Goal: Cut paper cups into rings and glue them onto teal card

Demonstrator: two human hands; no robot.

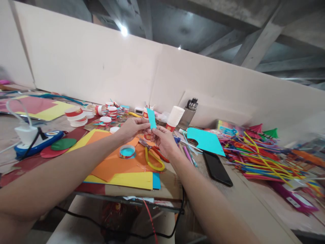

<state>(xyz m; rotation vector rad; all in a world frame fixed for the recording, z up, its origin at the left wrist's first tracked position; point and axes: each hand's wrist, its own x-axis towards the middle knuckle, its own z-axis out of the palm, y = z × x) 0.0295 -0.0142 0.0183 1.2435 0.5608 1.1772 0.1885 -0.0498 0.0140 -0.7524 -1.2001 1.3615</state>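
Note:
Both hands meet above the table's middle and pinch a small teal paper strip (151,118) that stands upright between them. My left hand (132,129) grips it from the left with thumb and fingers. My right hand (164,139) holds its lower edge from the right. Below the hands lie orange paper sheets (116,162), a yellow sheet (127,179), a cut cup ring with a teal inside (127,151) and yellow-handled scissors (152,159). A larger teal sheet (205,140) with a curved cut lies to the right.
A black phone (217,167) lies right of my right forearm. Several coloured straws (264,159) pile at the right. A stack of paper cups (175,118), a bottle (189,112) and cut cup pieces (106,113) stand near the white wall. A blue power strip (38,142) sits left.

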